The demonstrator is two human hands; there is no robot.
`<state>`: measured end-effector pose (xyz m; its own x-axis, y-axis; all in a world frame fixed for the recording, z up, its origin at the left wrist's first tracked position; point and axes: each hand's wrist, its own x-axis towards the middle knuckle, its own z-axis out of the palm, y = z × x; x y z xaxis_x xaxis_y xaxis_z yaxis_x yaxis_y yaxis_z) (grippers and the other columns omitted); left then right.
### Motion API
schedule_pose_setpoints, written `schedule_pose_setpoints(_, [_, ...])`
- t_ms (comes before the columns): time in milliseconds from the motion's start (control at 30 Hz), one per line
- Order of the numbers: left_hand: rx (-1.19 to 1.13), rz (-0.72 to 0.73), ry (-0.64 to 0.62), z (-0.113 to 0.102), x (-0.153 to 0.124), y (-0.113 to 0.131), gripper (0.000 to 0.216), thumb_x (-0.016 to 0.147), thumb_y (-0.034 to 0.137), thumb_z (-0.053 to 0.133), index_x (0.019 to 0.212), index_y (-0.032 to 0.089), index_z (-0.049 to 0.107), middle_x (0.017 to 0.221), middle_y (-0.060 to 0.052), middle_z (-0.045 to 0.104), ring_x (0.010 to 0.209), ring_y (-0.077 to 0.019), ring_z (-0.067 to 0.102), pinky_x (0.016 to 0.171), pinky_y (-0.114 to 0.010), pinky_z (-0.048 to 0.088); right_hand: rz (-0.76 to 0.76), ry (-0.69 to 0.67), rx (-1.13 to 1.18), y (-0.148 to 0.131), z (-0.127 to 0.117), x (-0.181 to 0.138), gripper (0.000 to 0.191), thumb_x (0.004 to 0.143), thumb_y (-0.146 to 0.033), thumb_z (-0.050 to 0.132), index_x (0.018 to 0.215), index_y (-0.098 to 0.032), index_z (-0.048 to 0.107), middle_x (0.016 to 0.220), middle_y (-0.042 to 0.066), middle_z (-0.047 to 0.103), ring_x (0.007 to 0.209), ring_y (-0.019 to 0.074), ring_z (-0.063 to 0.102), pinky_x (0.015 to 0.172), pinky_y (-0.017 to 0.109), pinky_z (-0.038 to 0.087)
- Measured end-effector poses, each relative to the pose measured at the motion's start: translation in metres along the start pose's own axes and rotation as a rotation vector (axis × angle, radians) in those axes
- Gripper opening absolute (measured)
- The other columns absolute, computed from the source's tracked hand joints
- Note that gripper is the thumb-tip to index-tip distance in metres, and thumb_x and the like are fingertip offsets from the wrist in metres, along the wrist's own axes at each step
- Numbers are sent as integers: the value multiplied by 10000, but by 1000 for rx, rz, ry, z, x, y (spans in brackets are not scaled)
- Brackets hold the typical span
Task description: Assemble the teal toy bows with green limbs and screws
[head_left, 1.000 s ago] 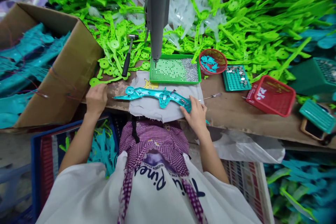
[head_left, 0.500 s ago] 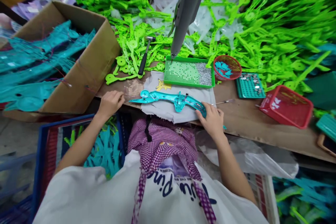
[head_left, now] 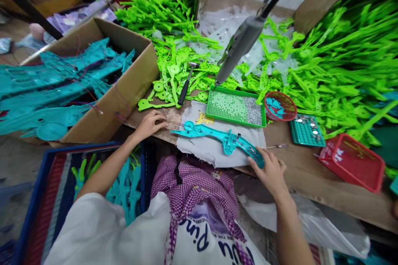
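A long teal plastic part (head_left: 217,136) lies on a grey cloth (head_left: 214,149) at the front edge of the wooden bench (head_left: 298,174). My right hand (head_left: 270,169) grips the part's right end, fingers curled over it. My left hand (head_left: 151,123) rests on the bench left of the part's pointed tip, fingers bent down, touching the wood; nothing shows in it. A grey powered screwdriver (head_left: 241,47) hangs tilted above a green tray of screws (head_left: 235,107).
A cardboard box of teal parts (head_left: 74,87) stands at left. Heaps of bright green parts (head_left: 326,62) cover the back. A hammer (head_left: 186,85), a red round basket (head_left: 280,107), a teal tray (head_left: 306,130) and a red basket (head_left: 351,161) sit on the bench. A blue crate (head_left: 62,182) is below.
The view has swung left and tilted. My left hand moved from the green part at the bench's left edge toward the teal part's tip. My right hand stayed on the part's right end.
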<state>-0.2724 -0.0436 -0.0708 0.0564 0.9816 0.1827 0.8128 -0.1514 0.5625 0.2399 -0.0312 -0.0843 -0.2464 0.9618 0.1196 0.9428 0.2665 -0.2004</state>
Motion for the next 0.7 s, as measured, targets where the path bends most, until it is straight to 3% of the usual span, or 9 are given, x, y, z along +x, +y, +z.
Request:
schedule_pose_setpoints(100, [-33, -67, 135, -6, 3, 1, 275, 966, 413, 589, 1071, 213, 746, 1076, -87, 706, 1023, -231, 668, 958, -381, 530, -65, 55, -7, -10, -21, 2, 596, 947, -607, 429, 1385, -231, 574, 1367, 185, 642, 1279, 355, 582, 1065, 559, 326])
schedule_pose_setpoints(167, [36, -107, 194, -8, 20, 3, 284, 993, 378, 549, 1125, 200, 726, 1095, -102, 714, 1051, -248, 668, 983, -402, 517, -76, 136, 11, -34, -32, 9, 558, 960, -577, 457, 1375, -223, 580, 1349, 191, 653, 1265, 347, 597, 1063, 538, 335])
schedule_pose_setpoints(267, [182, -203, 120, -5, 62, 5, 362, 954, 340, 609, 1263, 158, 659, 1081, -134, 726, 1016, -299, 686, 918, -423, 530, -174, 178, 132, -84, -29, 25, 365, 1007, -434, 469, 1257, -244, 653, 1219, 156, 722, 1158, 293, 662, 1008, 472, 413])
schedule_pose_setpoints(367, [308, -269, 58, 0, 96, 5, 380, 901, 286, 653, 1259, 159, 675, 1066, -149, 736, 1000, -330, 695, 884, -423, 529, -429, 113, 249, -122, -10, 36, 257, 1012, -323, 514, 1175, -245, 697, 1162, 117, 759, 1070, 249, 706, 976, 440, 458])
schedule_pose_setpoints(500, [343, -190, 20, -2, 104, 0, 313, 895, 276, 630, 1172, 185, 743, 1034, -131, 734, 953, -307, 699, 859, -392, 532, -453, 121, 366, -131, 6, 28, 230, 1012, -273, 527, 1138, -233, 715, 1072, 103, 776, 993, 231, 731, 879, 414, 525])
schedule_pose_setpoints(700, [349, -6, -58, -3, 100, -1, 208, 912, 215, 576, 1005, 178, 758, 1221, -129, 668, 1043, -281, 674, 876, -375, 533, -409, 139, 475, -141, 8, 28, 237, 1013, -287, 523, 1086, -252, 745, 1028, 96, 777, 948, 234, 742, 827, 413, 590])
